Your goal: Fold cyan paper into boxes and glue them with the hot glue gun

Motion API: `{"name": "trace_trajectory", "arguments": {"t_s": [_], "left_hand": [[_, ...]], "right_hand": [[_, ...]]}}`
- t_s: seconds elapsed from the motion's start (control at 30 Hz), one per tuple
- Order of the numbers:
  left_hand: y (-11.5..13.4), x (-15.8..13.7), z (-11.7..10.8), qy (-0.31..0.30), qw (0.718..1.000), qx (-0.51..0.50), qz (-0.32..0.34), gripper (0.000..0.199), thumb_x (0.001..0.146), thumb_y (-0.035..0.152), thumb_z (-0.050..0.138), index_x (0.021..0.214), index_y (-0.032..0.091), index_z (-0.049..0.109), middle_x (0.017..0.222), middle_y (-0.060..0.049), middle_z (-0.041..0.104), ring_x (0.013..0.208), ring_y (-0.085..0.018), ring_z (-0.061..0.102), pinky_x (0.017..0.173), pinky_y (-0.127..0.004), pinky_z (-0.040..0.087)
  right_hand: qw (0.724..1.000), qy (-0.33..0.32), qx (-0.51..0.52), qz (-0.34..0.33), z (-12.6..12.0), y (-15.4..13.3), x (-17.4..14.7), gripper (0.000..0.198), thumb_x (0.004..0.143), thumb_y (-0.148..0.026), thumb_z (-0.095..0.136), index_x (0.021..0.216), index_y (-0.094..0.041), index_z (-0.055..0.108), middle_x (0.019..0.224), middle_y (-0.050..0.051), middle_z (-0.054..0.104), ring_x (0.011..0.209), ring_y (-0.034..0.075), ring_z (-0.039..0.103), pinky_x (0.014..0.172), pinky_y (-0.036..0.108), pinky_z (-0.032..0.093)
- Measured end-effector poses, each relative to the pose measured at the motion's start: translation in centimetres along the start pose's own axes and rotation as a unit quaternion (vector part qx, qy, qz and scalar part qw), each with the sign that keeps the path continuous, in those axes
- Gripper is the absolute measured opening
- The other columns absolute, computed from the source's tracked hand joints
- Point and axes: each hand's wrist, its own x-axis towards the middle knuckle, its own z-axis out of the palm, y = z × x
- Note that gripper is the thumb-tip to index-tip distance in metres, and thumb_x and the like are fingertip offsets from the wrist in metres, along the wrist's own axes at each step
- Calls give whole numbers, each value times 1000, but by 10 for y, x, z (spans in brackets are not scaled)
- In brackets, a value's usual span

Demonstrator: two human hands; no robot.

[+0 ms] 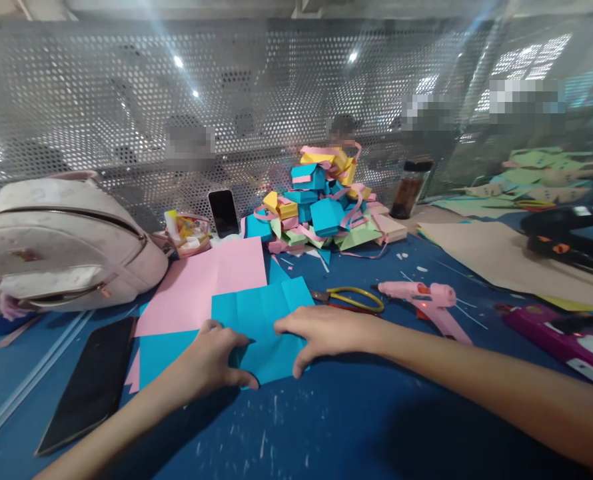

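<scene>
A blue sheet of paper (264, 303) with crease lines lies in front of me, its far edge slightly raised. My left hand (221, 357) rests on its left side, thumb by the near edge and fingers apart. On the right side, my right hand (326, 333) touches the paper with thumb and forefinger spread. Neither hand visibly pinches the sheet. Beneath and to the left are a pink sheet (201, 287) and another blue sheet (164, 357). Beyond my right hand lie scissors (359, 299) with yellow and red handles and a pink glue gun (424, 293).
Folded paper boxes (321, 207) are heaped at the back, beside a jar (410, 190). A white backpack (71, 243), a dark phone-like slab (91, 383) and an upright phone (224, 212) stand or lie leftward. Rightward are a purple tool (551, 337), a black stapler-like tool (569, 233) and tan sheets (481, 250).
</scene>
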Motion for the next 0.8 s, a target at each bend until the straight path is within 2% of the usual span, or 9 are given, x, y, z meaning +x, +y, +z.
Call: {"name": "trace_trajectory", "arguments": {"t_s": [0.13, 0.27, 0.4, 0.47, 0.67, 0.8], "left_hand": [[10, -6, -7, 7, 1000, 16, 11, 53, 65, 46, 82, 109, 19, 70, 91, -10, 72, 97, -33, 59, 78, -43, 49], [35, -16, -23, 15, 996, 56, 66, 30, 70, 17, 76, 99, 21, 70, 92, -6, 73, 88, -27, 65, 88, -49, 45], [55, -20, -29, 9, 986, 119, 118, 36, 67, -3, 59, 92, 20, 68, 88, -5, 74, 85, -26, 68, 89, -51, 46], [60, -19, -27, -2, 983, 132, 130, 38, 66, -6, 53, 92, 19, 67, 87, -5, 74, 84, -25, 69, 90, -50, 47], [64, -17, -21, -11, 981, 142, 135, 34, 70, -7, 48, 87, 17, 65, 84, -7, 72, 80, -25, 69, 86, -45, 49], [61, -18, -21, -20, 981, 146, 122, 29, 71, -5, 51, 84, 17, 64, 82, -7, 71, 78, -25, 68, 83, -43, 49]], "right_hand": [[999, 7, -26, 19, -4, -8, -5, 39, 80, -49, 68, 105, -19, 61, 89, 5, 67, 85, 24, 64, 53, 24, 30], [997, 20, -72, 23, -13, -20, -15, 35, 80, -44, 71, 101, -18, 63, 90, 5, 70, 84, 25, 65, 53, 25, 27], [998, 35, -52, -1, -20, -33, -24, 31, 77, -31, 77, 102, -21, 62, 88, 0, 71, 82, 20, 66, 52, 25, 27], [998, 29, -52, -12, -20, -38, -26, 31, 77, -27, 77, 103, -21, 62, 89, 0, 72, 82, 20, 67, 52, 25, 27], [995, 14, -95, -5, -11, -44, -25, 4, 83, -19, 67, 85, -16, 67, 84, 4, 73, 81, 22, 69, 50, 28, 24], [992, 14, -123, 1, -9, -43, -26, 7, 82, -17, 66, 75, -14, 66, 75, 4, 71, 72, 20, 68, 47, 29, 19]]}}
